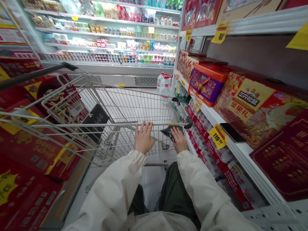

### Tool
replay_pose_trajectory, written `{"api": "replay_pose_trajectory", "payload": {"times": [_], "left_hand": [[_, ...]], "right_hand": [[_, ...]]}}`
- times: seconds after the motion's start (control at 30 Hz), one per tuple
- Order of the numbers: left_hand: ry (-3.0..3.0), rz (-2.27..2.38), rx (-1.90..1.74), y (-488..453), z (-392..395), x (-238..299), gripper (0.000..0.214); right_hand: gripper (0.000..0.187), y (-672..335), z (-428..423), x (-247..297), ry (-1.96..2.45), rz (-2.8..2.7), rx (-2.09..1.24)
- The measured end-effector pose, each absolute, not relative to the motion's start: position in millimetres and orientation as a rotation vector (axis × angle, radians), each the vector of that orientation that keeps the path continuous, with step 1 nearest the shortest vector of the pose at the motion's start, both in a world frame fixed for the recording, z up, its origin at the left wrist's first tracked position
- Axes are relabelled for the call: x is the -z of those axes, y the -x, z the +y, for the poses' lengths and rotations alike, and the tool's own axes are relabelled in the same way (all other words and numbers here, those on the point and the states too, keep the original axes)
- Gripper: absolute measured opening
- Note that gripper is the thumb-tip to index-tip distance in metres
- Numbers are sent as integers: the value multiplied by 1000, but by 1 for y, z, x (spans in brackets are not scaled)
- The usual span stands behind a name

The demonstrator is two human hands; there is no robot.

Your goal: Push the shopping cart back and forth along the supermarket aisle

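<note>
My left hand (144, 138) rests on the near side rim of a wire shopping cart (133, 96), its fingers stretched out and slightly apart, with nothing seen in it. Close to the cart's right corner, my right hand (179, 139) lies over a dark, patterned piece that looks like a cloth (166, 131), pressing it against the wire side. The fingers hide part of this cloth. The cart stands sideways in front of me, its dark handle (17, 79) to the left. A black plate (96, 122) is fixed to its wire side.
Shelves with boxed nut gifts (255, 103) run along my right, with a phone (231, 132) lying on the edge. Red boxes (10, 186) are stacked at left. A lit refrigerated display (106, 66) spans the back; white bottles (164, 84) stand on the floor before it.
</note>
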State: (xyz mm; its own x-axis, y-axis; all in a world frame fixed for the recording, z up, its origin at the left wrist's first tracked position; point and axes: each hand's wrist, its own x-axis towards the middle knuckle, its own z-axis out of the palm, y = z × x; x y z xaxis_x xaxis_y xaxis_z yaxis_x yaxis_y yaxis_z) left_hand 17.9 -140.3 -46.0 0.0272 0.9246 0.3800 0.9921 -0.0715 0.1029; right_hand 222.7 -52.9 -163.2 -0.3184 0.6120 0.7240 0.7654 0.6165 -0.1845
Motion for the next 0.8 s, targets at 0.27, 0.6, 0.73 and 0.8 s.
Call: {"api": "replay_pose_trajectory", "payload": {"times": [0.27,0.6,0.73,0.8], "left_hand": [[2125,-1947,521,-11,-141,49,75],[2097,-1961,521,-6,-153,46,73],[2030,-2017,541,-17,-155,42,71],[2054,-1998,553,-30,-151,40,74]], "right_hand": [[75,-237,-61,165,1086,-2026,238],[74,-248,-67,171,1095,-2075,235],[74,-260,-70,163,1060,-2052,280],[74,-261,-67,160,1068,-2026,307]]}}
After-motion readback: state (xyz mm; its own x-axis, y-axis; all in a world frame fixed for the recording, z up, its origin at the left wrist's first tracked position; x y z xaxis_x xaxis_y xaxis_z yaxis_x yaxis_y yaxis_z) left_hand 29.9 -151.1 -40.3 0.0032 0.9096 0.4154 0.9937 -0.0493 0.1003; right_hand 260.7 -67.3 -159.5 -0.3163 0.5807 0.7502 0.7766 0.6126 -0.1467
